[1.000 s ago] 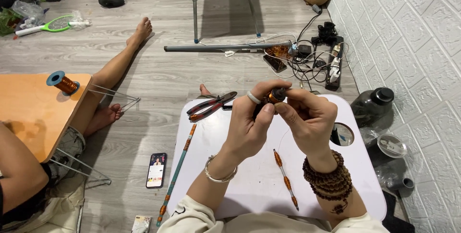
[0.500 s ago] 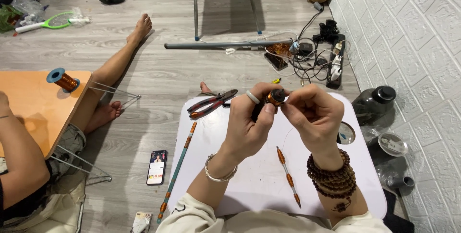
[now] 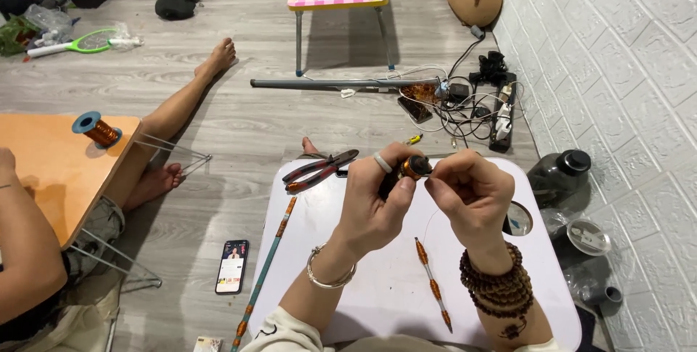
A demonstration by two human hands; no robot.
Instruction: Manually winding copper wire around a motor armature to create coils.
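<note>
Left hand (image 3: pixel 377 199) gripped one copper wire spool (image 3: pixel 415 168); right hand (image 3: pixel 472 196) fingers pinched its wire. One pair of pliers (image 3: pixel 319 169) lay at the white table's (image 3: pixel 377 287) far-left corner.

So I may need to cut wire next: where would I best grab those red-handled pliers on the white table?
Probably by the two red handles of the pliers, coming from the left with the left hand. The handles splay toward the table's left edge and lie clear, while the jaw end points right, close beside that hand.
</note>
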